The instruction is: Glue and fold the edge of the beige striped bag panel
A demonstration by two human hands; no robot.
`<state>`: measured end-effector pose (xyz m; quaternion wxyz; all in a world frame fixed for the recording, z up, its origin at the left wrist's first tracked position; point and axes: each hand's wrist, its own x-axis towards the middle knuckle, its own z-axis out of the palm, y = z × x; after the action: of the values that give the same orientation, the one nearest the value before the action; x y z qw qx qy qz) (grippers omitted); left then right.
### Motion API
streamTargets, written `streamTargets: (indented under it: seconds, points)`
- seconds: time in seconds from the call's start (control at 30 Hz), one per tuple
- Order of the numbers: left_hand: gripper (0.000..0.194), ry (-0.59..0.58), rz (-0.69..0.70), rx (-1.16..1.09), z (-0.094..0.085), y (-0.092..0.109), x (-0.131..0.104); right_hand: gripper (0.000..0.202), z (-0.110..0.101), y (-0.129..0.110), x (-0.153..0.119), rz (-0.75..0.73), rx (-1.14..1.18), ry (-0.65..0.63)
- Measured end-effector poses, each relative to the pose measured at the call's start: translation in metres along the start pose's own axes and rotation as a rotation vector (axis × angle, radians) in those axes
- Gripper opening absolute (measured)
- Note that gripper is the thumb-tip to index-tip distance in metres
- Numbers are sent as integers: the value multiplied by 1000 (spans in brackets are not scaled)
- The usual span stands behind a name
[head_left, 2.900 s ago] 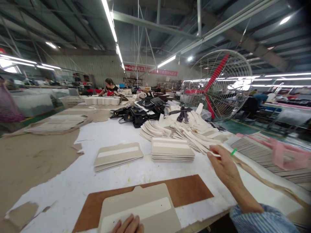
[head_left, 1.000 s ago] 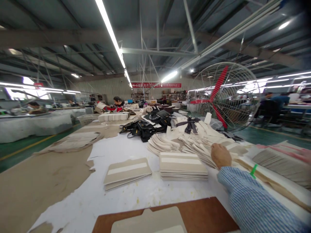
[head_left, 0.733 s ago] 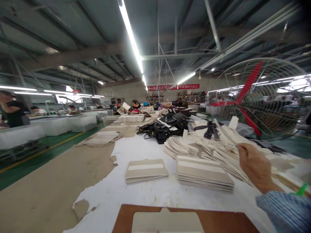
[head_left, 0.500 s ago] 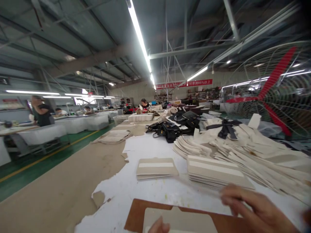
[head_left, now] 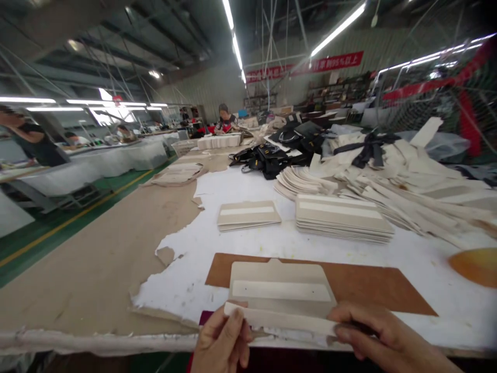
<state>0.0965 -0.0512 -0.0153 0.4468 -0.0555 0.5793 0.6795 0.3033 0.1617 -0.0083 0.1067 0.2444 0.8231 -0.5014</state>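
— How are the two hands set?

— Both come up from the bottom edge of the view. The left hand (head_left: pixel 223 339) is knuckles up, thumb and fingers pinched on the left end of a pale strip (head_left: pixel 281 320). The right hand (head_left: pixel 378 339) lies flatter, its fingers closed over the strip's right end (the thumb is hidden, so I can't tell exactly how it grips).

— And the strip itself?

— Long and narrow, its long axis running left to right across the view, tilted slightly down toward the right. It is held at the near edge of the table (head_left: pixel 97 269), just in front of a beige card piece (head_left: pixel 281 285) with a white band along it.

— What does that piece lie on?

— A brown board (head_left: pixel 373 287), which rests on white paper (head_left: pixel 240 184). The card's tab points away from the person.

— Anything farther back?

— Two stacks of similar banded pieces: a small stack (head_left: pixel 248 215) and a taller stack (head_left: pixel 341 217) to its right. Beyond them, a loose heap of pale cut strips (head_left: pixel 407 176) and black bags (head_left: pixel 272 155). A seated person (head_left: pixel 224 118) works at the far end of the table.
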Motion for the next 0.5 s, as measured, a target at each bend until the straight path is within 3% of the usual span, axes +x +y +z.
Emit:
streamTargets:
  seconds: [0.07, 0.23, 0.4, 0.5]
  points:
    - [83, 7, -6, -5, 0, -7, 16, 60, -1, 22, 4, 86, 190, -13]
    - [67, 19, 39, 6, 10, -10, 34, 52, -9, 60, 16, 6, 394, 141]
    - [56, 16, 90, 189, 7, 11, 37, 67, -30, 54, 32, 195, 292, 265]
    - [60, 73, 139, 362, -1, 27, 51, 75, -38, 41, 53, 197, 259, 325]
